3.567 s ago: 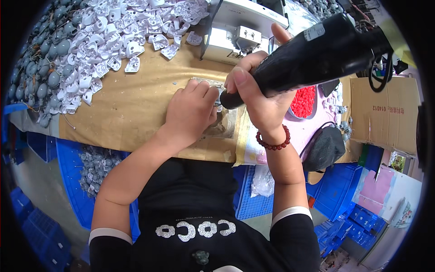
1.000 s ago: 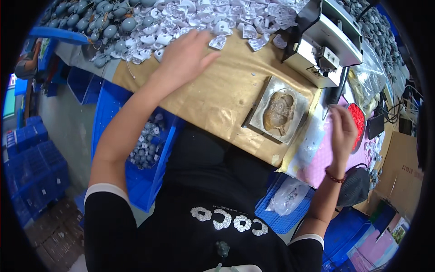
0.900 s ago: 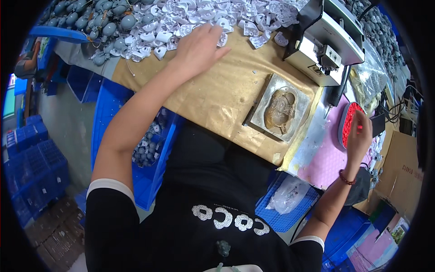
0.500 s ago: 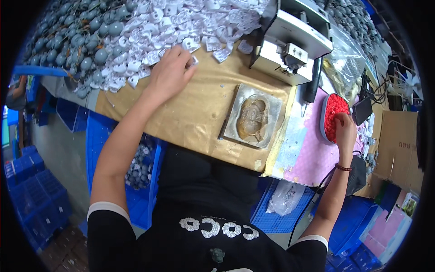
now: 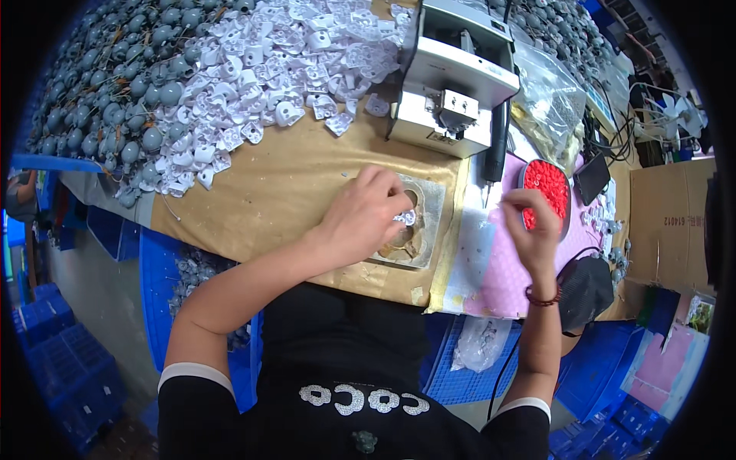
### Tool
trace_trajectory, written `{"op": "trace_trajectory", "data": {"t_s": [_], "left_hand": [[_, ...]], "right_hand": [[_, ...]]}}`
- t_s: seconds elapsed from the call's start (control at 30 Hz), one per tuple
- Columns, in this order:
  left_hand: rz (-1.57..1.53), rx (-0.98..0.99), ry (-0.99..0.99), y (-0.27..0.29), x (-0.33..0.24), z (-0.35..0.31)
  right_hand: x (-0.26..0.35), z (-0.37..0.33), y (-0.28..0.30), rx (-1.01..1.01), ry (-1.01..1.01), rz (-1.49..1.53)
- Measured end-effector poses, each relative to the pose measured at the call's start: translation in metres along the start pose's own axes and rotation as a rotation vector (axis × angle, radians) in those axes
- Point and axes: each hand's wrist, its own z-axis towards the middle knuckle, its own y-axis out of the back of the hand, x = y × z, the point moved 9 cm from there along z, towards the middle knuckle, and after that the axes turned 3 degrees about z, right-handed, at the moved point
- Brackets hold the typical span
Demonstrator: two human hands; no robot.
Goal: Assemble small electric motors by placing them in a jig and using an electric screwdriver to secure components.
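Observation:
My left hand is closed on a small white plastic part, holding it over the hollow of a square metal fixture. The fingers cover much of the part and the fixture's left side. Over the pink mat, my right hand has thumb and forefinger pinched together. Whatever is between those fingertips is too small to make out. Just behind that hand is a grey-rimmed tray holding many tiny red pieces.
White plastic parts are heaped at the back, beside grey ball-shaped parts at far left. Behind the fixture stands a white machine, with a black thin-tipped tool at its side. A clear plastic bag and cardboard box are rightward.
My left hand has come from the white heap to the fixture, bringing a white part. My right hand has lifted out of the red pieces and moved left, fingers pinched.

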Motion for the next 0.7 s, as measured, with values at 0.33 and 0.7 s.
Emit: {"op": "trace_trajectory", "data": {"t_s": [0.33, 0.7], "left_hand": [[-0.126, 0.039, 0.076, -0.002, 0.011, 0.000], [0.147, -0.310, 0.255, 0.160, 0.165, 0.062]], "right_hand": [[0.080, -0.003, -0.119, 0.248, 0.534, -0.090], [0.085, -0.006, -0.121, 0.253, 0.445, -0.136]]}}
